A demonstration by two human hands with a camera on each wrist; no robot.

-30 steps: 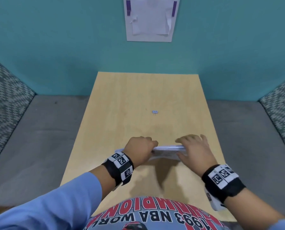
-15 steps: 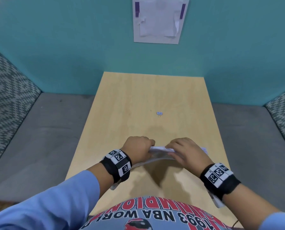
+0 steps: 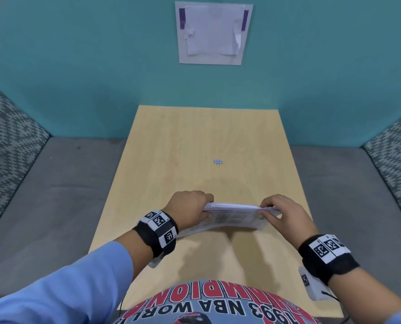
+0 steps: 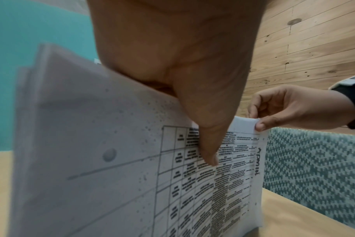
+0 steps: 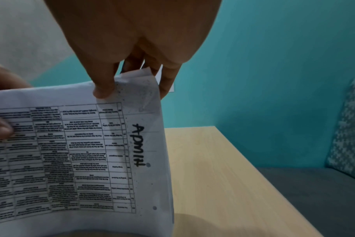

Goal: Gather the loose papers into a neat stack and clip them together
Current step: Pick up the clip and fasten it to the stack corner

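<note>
Both hands grip the papers point(image 3: 232, 216) upright on the desk point(image 3: 206, 136), left hand point(image 3: 190, 209) and right hand point(image 3: 286, 213) now pinching opposite top corners; edges squared, the clip point(image 3: 218, 161) waits beyond.

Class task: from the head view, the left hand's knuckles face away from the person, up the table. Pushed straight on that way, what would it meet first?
Probably bare table; the left hand would likely pass left of the binder clip.
</note>
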